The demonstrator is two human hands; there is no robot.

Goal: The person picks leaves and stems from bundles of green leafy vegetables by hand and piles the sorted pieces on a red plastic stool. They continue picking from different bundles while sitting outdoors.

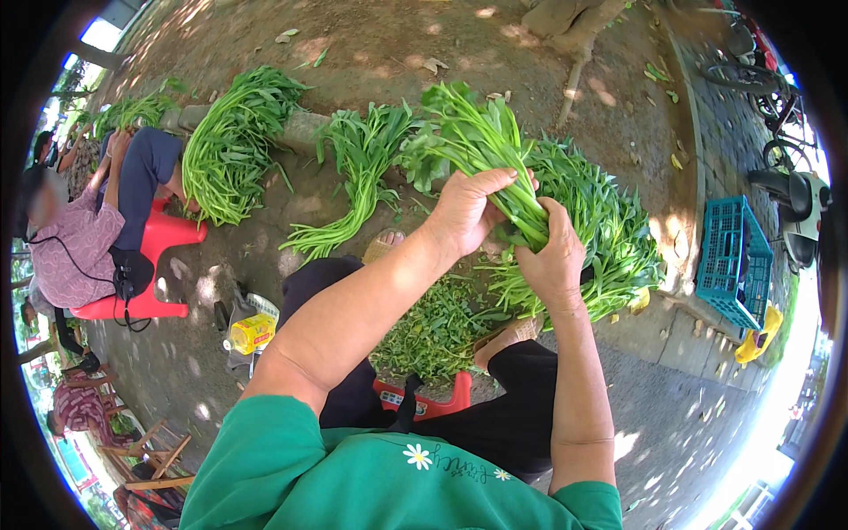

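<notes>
Up in front of me is a bunch of leafy greens [481, 146], long-stemmed like water spinach, tilted with its leaves to the far left. My left hand [468, 210] is wrapped round the stems at mid-length. Closer to the cut ends, my right hand [555, 252] grips the same bunch, thumb and fingers closed on the stems. A large heap of the greens [609, 230] lies on the ground just beyond and right of my right hand. Between my feet is a pile of loose leaves and trimmings [428, 331]. A smaller laid-out bunch [360, 172] rests to the left of my hands.
Farther left lies a bigger pile of greens [231, 146]. A person [79, 225] sits there on a red stool [163, 265]. A yellow-labelled bottle [252, 333] stands by my left knee. At right are a teal crate [731, 265], a yellow bag [760, 336] and a parked scooter [799, 208].
</notes>
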